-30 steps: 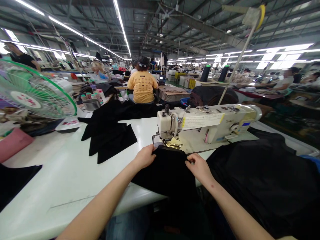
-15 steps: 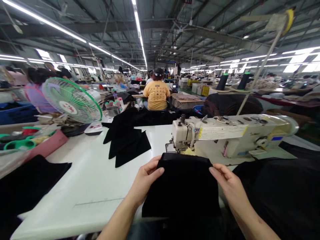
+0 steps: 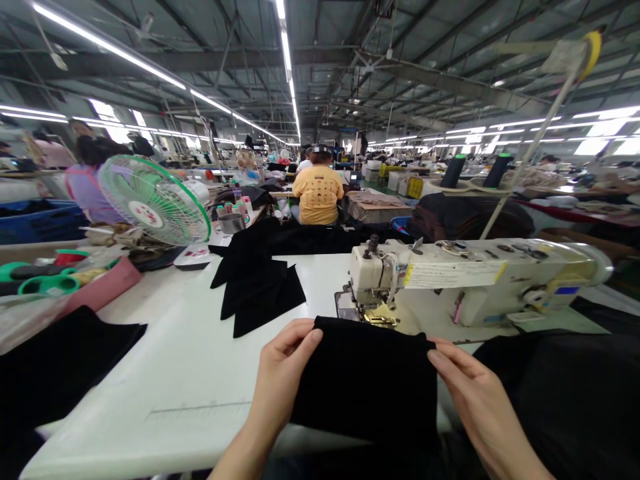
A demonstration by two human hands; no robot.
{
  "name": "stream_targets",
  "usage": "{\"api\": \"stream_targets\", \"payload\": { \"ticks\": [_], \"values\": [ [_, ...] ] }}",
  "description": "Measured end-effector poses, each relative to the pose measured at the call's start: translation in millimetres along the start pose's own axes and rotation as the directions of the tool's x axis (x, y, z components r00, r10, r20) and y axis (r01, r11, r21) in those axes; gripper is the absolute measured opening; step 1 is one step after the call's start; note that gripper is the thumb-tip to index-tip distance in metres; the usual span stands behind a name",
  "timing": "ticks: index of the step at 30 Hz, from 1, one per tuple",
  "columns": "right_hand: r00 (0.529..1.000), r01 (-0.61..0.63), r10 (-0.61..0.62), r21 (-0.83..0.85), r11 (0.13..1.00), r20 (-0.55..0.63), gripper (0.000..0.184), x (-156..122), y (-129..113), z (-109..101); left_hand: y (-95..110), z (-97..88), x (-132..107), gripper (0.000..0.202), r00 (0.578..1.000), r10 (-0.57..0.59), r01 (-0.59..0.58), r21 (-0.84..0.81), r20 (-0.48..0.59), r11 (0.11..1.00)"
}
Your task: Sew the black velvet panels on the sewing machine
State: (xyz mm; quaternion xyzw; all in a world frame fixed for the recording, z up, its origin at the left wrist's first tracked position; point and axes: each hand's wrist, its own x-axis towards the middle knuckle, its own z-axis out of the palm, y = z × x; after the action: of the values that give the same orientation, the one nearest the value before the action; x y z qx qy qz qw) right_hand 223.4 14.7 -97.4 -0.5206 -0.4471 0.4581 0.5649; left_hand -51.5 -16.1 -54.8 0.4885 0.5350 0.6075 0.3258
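Black cloth [image 3: 367,387] held up by two corners before a sewing machine [image 3: 520,273]

The left hand [image 3: 283,370] pinches the cloth's upper left corner, its thumb pressed against the fingers with the fabric between them. The right hand [image 3: 477,390] grips the upper right corner in the same narrow pinch. The cloth hangs spread between them, over the near edge of the white tabletop [image 3: 190,363] and on the near side of the sewing machine; whether it touches the tabletop I cannot tell. Its top edge slopes down a little toward the right hand.

Left of the sewing machine, black pieces [image 3: 265,300] lie overlapping on the tabletop. A printed ruler line [image 3: 200,408] runs across the surface near the left wrist. A dark fabric heap [image 3: 575,393] sits beyond the right hand. Farther off stand a green-rimmed fan [image 3: 146,213] and a metal pot [image 3: 231,223], and a person in a yellow shirt [image 3: 319,193] sits facing away.
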Motion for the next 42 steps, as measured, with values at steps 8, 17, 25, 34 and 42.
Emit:
{"api": "stream_targets", "payload": {
  "ticks": [8,17,25,34,42],
  "values": [
    [0.999,-0.023,0.024,-0.05,0.998,0.027,0.041,3.5,8.7,-3.9,-1.4,-1.8,-3.5,0.018,1.0,-0.015,0.018,-0.097,0.024,0.995],
    [0.99,-0.071,0.091,0.182,0.981,-0.104,0.04,-2.6,-1.6,1.4,6.5,3.2,-3.1,0.031,0.946,-0.323,0.278,-0.422,-0.036,0.863],
    [0.964,-0.231,0.26,0.319,0.919,-0.053,0.046,-13.4,-32.5,7.6,9.6,1.7,-3.1,0.029,0.949,-0.307,0.259,-0.38,-0.071,0.888],
    [0.984,-0.178,0.179,0.294,0.939,0.021,0.037,-9.4,-24.7,0.5,7.5,4.6,-2.5,0.023,0.971,-0.225,0.19,-0.31,-0.08,0.932],
    [0.978,-0.204,0.18,0.338,0.919,0.101,0.032,-5.6,-24.5,0.1,6.5,5.2,6.3,0.03,0.971,-0.196,0.142,-0.335,-0.133,0.932]
  ]
}}
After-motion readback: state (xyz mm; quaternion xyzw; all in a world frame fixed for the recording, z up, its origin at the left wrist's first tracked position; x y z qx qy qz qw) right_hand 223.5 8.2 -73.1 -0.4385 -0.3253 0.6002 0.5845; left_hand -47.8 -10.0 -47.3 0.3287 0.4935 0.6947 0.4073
